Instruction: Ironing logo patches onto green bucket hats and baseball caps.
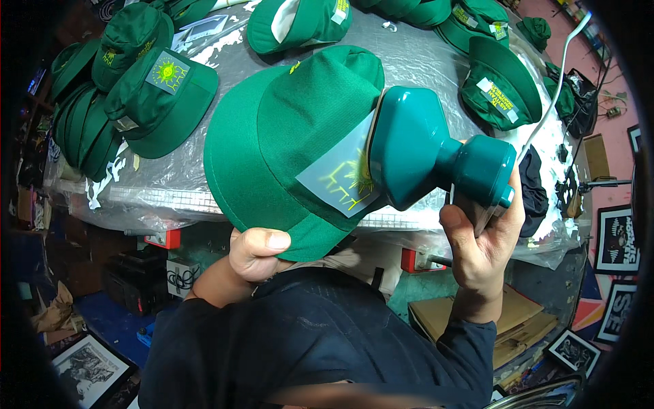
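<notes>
Pinching a green hat (pixel 272 129) by the brim, the left hand (pixel 260 253) sat at the hat's 6 o'clock in the head view, thumb on top; its other fingers were mostly hidden underneath. The hat was upper centre, tilted, brim toward 8 o'clock, crown toward 1. A translucent film patch (pixel 330 177) with a yellow sun print lay at the crown's 4 o'clock, partly covered by a teal device (pixel 412 146) at the hat's 3 o'clock. Whether the device touched the film: can't tell.

The right hand (pixel 487 238), at 4 o'clock, gripped the device's round end, fingers wrapped behind, thumb on the near side. A white cable (pixel 557 88) ran from 2 o'clock down behind that hand.

Plastic-covered table (pixel 426 61) beneath. Stacked green hats (pixel 129 78) at 10 o'clock, another hat (pixel 300 27) at 12, one more (pixel 501 88) at 2. Cardboard (pixel 521 317) at 5, framed picture (pixel 88 373) at 8.
</notes>
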The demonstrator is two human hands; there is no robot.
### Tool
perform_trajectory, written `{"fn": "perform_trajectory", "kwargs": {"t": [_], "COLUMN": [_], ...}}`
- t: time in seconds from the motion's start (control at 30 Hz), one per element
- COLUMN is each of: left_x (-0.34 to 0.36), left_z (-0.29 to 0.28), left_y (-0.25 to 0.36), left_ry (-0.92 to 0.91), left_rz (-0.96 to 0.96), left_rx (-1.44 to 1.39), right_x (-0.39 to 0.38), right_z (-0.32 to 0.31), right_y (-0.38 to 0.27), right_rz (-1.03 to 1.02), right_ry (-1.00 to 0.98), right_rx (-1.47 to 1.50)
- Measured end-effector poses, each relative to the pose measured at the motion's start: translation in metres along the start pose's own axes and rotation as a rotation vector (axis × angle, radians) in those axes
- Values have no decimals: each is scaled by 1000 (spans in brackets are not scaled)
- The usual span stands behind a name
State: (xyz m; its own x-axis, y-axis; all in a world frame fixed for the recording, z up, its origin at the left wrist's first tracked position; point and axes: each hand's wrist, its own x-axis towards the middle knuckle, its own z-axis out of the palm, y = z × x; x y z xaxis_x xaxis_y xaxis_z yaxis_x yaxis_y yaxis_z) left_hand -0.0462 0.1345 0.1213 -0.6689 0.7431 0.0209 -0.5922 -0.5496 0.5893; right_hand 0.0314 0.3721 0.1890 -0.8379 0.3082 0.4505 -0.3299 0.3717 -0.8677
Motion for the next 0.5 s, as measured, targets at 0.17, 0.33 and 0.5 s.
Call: {"fn": "perform_trajectory", "kwargs": {"t": [0.17,0.33,0.5], "left_x": [0,-2,-1], "left_z": [-2,-1,-4], "left_y": [-4,-2,-1], "left_ry": [-25,-26,-26], "left_rz": [19,-9,-63], "left_rx": [-46,-116,-144], "right_x": [-2,-2,-4], "right_z": [1,-3,5], "right_y": [1,0,-5], "right_rz": [-7,-2,152], "right_ry": [-33,-111,-22], "right_rx": [-37,-117,70]}}
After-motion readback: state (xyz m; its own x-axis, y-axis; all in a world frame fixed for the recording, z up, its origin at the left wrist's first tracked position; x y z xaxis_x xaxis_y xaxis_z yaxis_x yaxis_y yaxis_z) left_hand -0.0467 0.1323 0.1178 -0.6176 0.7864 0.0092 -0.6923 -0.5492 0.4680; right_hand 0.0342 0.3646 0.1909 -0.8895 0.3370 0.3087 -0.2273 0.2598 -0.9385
